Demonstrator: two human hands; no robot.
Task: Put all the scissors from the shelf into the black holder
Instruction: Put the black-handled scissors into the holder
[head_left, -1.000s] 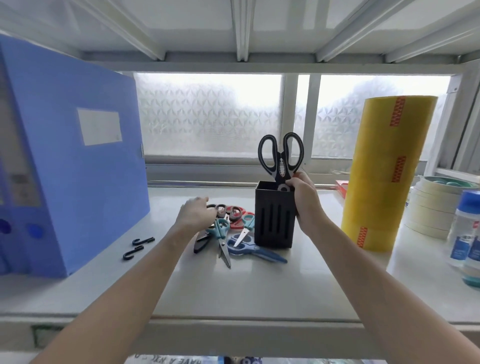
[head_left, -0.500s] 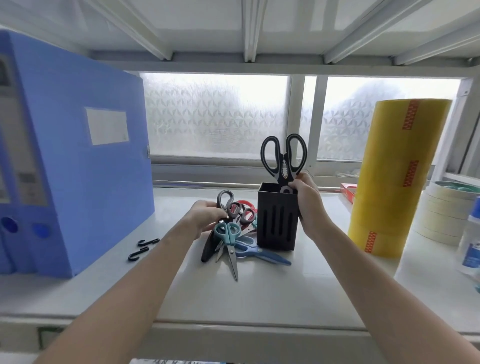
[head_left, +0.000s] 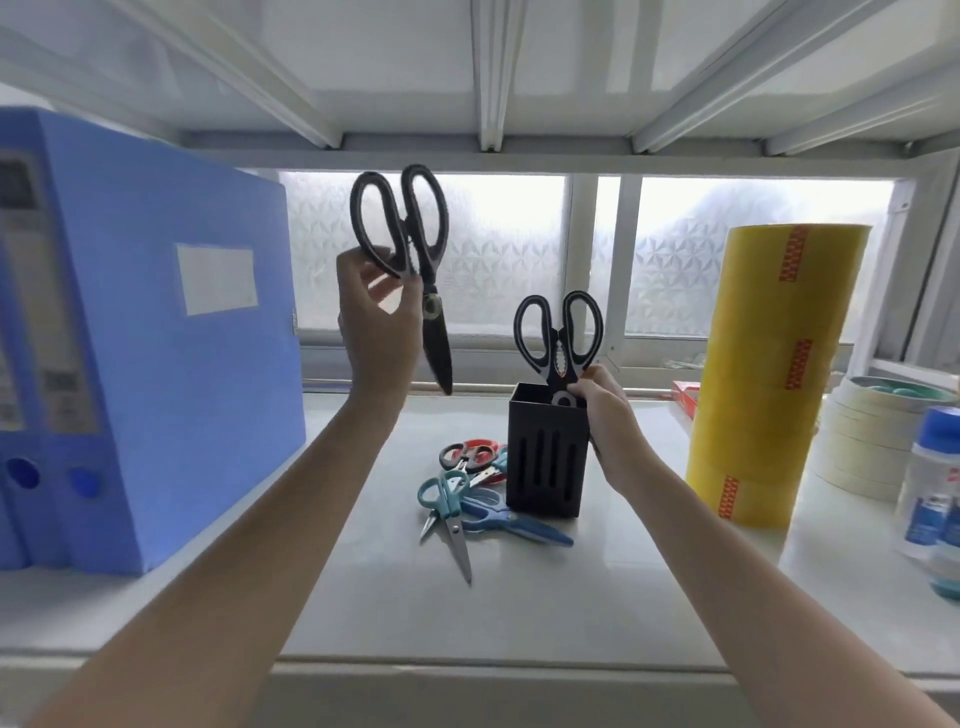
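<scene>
My left hand (head_left: 376, 317) holds large black scissors (head_left: 410, 260) up in the air, blades pointing down, to the left of and above the black holder (head_left: 545, 452). My right hand (head_left: 605, 415) grips the holder's right side at the rim. A second pair of black scissors (head_left: 560, 338) stands in the holder, handles up. On the white shelf (head_left: 363, 597) left of the holder lie teal scissors (head_left: 447, 514), blue scissors (head_left: 514, 522) and red-and-black scissors (head_left: 470, 452).
Blue file boxes (head_left: 140, 338) stand at the left. A tall stack of yellow tape rolls (head_left: 774, 374) stands right of the holder, with masking tape rolls (head_left: 872, 441) and a blue-capped bottle (head_left: 935, 478) beyond. The upper shelf's underside is close overhead.
My left hand took the large black scissors from the pile and lifted them high above the shelf. My right hand stays on the holder.
</scene>
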